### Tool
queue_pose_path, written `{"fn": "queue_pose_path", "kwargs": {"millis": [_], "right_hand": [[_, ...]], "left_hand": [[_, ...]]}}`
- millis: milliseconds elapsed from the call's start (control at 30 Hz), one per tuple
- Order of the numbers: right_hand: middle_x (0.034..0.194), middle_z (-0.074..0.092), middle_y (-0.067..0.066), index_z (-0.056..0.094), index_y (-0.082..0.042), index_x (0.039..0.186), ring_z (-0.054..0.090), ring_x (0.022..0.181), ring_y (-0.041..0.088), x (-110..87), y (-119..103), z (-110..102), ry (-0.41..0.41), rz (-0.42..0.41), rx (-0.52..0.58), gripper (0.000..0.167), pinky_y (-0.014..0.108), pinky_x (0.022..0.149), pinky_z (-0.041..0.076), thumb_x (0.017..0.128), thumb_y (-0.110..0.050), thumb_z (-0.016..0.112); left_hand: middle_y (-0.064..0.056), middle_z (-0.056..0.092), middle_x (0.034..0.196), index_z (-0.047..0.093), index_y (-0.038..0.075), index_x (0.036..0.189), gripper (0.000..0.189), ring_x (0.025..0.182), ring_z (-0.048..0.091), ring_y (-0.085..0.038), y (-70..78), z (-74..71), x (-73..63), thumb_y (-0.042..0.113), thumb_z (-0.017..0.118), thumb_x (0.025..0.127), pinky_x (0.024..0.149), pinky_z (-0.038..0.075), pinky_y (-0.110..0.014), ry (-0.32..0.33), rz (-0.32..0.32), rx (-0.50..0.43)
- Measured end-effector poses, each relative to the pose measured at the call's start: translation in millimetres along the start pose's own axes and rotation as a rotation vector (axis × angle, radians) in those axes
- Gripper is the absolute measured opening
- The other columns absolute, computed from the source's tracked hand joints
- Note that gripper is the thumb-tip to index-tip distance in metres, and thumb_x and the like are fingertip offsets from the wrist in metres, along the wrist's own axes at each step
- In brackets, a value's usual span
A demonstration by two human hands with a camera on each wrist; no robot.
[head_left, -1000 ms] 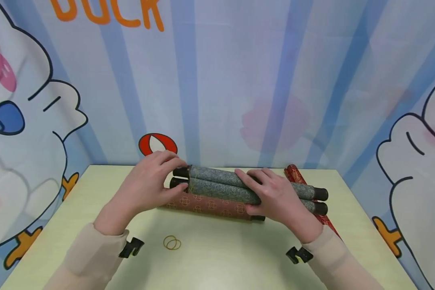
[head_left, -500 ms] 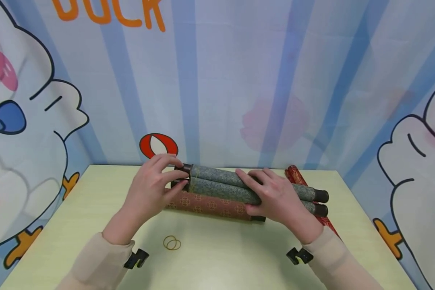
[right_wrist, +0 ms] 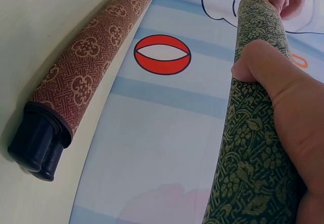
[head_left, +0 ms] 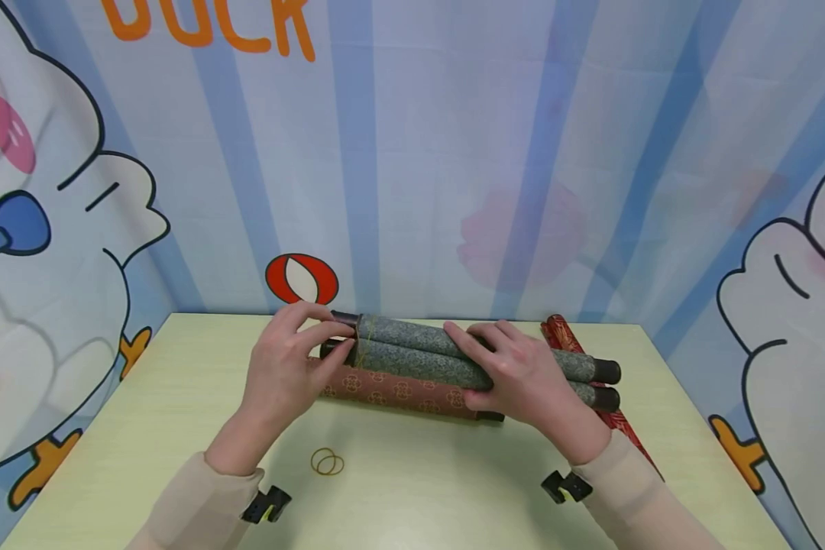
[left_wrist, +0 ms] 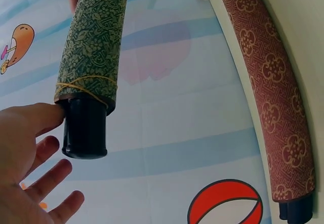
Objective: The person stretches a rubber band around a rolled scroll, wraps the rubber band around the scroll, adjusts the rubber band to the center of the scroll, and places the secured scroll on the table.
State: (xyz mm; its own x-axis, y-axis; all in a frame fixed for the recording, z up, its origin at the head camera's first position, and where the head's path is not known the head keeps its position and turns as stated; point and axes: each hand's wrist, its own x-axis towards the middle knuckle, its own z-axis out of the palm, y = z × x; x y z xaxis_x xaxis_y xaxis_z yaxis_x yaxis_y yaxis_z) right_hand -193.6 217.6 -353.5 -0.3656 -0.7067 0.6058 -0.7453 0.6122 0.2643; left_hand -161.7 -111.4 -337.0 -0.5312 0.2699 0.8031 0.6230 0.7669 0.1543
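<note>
A green patterned scroll (head_left: 412,363), wound into two side-by-side rolls with black end knobs, is held up above the table. My right hand (head_left: 516,370) grips it right of the middle, its thumb (right_wrist: 250,59) lying along the fabric. At the left end, my left hand (head_left: 285,359) has bent fingers and thumb at the knobs and the edge of the fabric. Close to them, a thin yellow rubber band (left_wrist: 83,84) loops around that end. Below and nearer lies a reddish-brown scroll (head_left: 399,393) with gold flower motifs, partly hidden by the green one.
Two loose rubber bands (head_left: 327,461) overlap on the pale table (head_left: 385,504) in front. A red patterned scroll (head_left: 562,334) lies slantwise at the right, partly behind the green scroll and right hand. A striped cartoon curtain (head_left: 426,153) rises behind the table.
My left hand has turned and shifted slightly right, its fingers changing position around the knobs at the green scroll's left end. The right hand keeps its hold almost unmoved.
</note>
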Motion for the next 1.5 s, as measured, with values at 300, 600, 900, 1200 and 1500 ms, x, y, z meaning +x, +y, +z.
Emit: {"fn": "queue_pose_path", "kwargs": {"millis": [300, 600, 900, 1200, 1500], "right_hand": [[0.117, 0.068, 0.014, 0.06, -0.011, 0.151, 0.068, 0.096, 0.03, -0.4, 0.1, 2.2, 0.009, -0.018, -0.004, 0.096, 0.038, 0.055, 0.056, 0.069, -0.043, 0.098], [0.115, 0.069, 0.012, 0.063, -0.014, 0.149, 0.067, 0.096, 0.029, -1.0, -1.4, 2.0, -0.013, -0.044, -0.02, 0.091, 0.038, 0.056, 0.057, 0.07, -0.041, 0.097], [0.116, 0.069, 0.011, 0.064, -0.013, 0.149, 0.069, 0.098, 0.028, -2.5, -4.4, 3.2, -0.043, -0.055, -0.031, 0.09, 0.038, 0.061, 0.061, 0.07, -0.043, 0.096], [0.115, 0.07, 0.01, 0.065, -0.014, 0.148, 0.068, 0.096, 0.027, -4.1, -4.9, 5.5, -0.059, -0.062, -0.022, 0.09, 0.037, 0.062, 0.061, 0.07, -0.045, 0.096], [0.116, 0.07, 0.01, 0.064, -0.015, 0.149, 0.069, 0.098, 0.027, -4.3, -6.3, 5.5, -0.069, -0.102, -0.034, 0.091, 0.039, 0.066, 0.062, 0.07, -0.047, 0.096]], "left_hand": [[-0.01, 0.068, 0.101, 0.083, 0.012, 0.097, 0.019, 0.094, 0.066, -0.035, -2.9, -0.1, 4.1, 0.005, 0.092, 0.082, 0.083, 0.058, -0.055, -0.002, 0.123, 0.103], [-0.006, 0.067, 0.099, 0.08, 0.014, 0.092, 0.02, 0.095, 0.065, -0.03, -8.4, -3.8, 6.4, 0.001, 0.091, 0.081, 0.09, 0.057, -0.051, -0.099, 0.29, 0.153], [-0.006, 0.061, 0.101, 0.069, 0.014, 0.089, 0.022, 0.091, 0.061, -0.028, -12.0, -4.5, 4.9, 0.001, 0.086, 0.087, 0.086, 0.056, -0.047, -0.207, 0.353, 0.145], [-0.007, 0.065, 0.11, 0.078, 0.017, 0.099, 0.025, 0.099, 0.065, -0.028, -12.3, -6.8, 2.7, 0.001, 0.088, 0.084, 0.093, 0.057, -0.045, -0.263, 0.377, 0.173], [-0.004, 0.066, 0.11, 0.072, 0.018, 0.089, 0.023, 0.097, 0.066, -0.025, -10.2, -8.8, -0.5, 0.003, 0.088, 0.085, 0.098, 0.056, -0.043, -0.335, 0.452, 0.302]]}}
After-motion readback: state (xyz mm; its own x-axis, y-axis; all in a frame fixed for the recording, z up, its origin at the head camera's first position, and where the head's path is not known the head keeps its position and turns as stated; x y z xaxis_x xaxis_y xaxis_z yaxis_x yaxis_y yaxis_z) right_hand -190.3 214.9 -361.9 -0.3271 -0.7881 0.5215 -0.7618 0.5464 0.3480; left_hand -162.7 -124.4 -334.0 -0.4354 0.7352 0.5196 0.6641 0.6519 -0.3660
